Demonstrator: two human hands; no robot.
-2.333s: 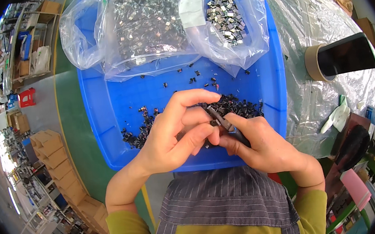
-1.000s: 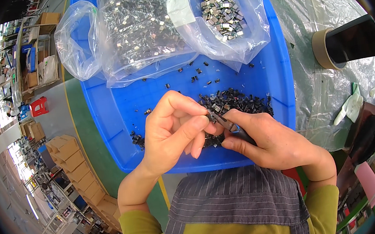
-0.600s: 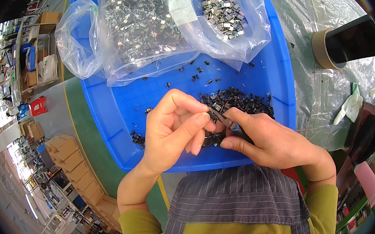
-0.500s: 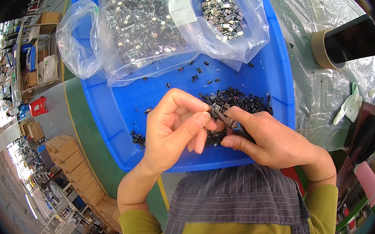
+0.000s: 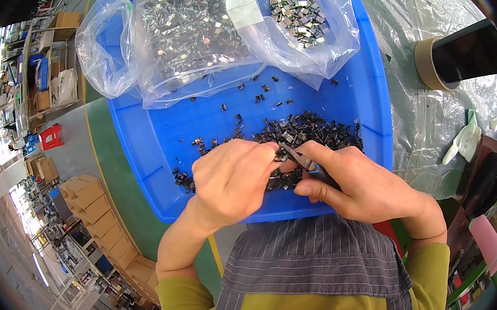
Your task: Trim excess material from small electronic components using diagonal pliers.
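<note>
Over the near side of a blue plastic tub (image 5: 377, 101), my left hand (image 5: 230, 180) is turned with its back up. Its thumb and fingertips pinch a small dark part, mostly hidden by the fingers. My right hand (image 5: 368, 182) is closed round a pair of pliers (image 5: 298, 159) with dark handles. The jaws meet the part at my left fingertips; whether they grip it I cannot tell. Beneath both hands lies a pile of small black and metallic pieces (image 5: 318, 131), with a few scattered farther back in the tub.
At the tub's far end sit a clear bag (image 5: 192, 38) of small parts and an opened bag with shiny square pieces (image 5: 298, 16). To the right, a dark phone (image 5: 471, 54) leans on a tape roll (image 5: 429, 66) on plastic sheeting (image 5: 417, 139). Cardboard boxes (image 5: 96, 220) stand left.
My left hand has rolled over from fingers curled and palm showing to back up, its fingertips still at the plier jaws. My right hand and the pliers have hardly moved.
</note>
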